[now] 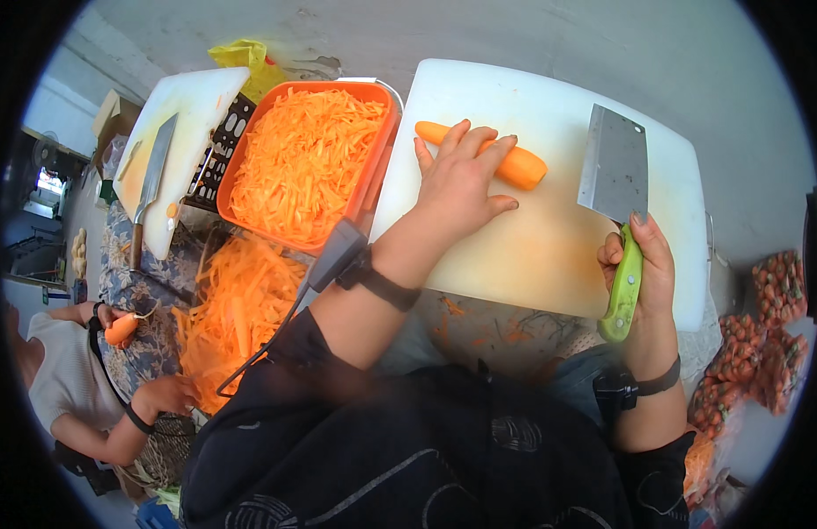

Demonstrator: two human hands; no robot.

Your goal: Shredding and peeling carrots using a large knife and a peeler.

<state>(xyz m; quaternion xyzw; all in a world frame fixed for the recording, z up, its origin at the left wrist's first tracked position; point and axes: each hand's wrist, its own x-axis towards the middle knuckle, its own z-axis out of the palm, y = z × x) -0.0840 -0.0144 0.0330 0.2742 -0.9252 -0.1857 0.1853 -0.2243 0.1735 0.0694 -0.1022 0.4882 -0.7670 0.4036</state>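
A peeled orange carrot (522, 166) lies across the white cutting board (514, 264), one end cut flat. Over its middle rests my left hand (462, 178), fingers spread across the carrot and thumb on the near side. My right hand (651, 274) grips the green handle of a cleaver (616, 159). The cleaver's broad steel blade points away from me above the board's right part, apart from the carrot. Left of the board stands an orange plastic tub (226, 202) heaped with shredded carrot (309, 159).
At left, a kitchen knife (158, 165) lies on a second cutting board (213, 86). Below the tub is a pile of carrot slices (239, 317). A co-worker's hand (120, 328) holds a carrot (122, 328). Sacks of carrots (732, 347) stand at right. A wall rises behind.
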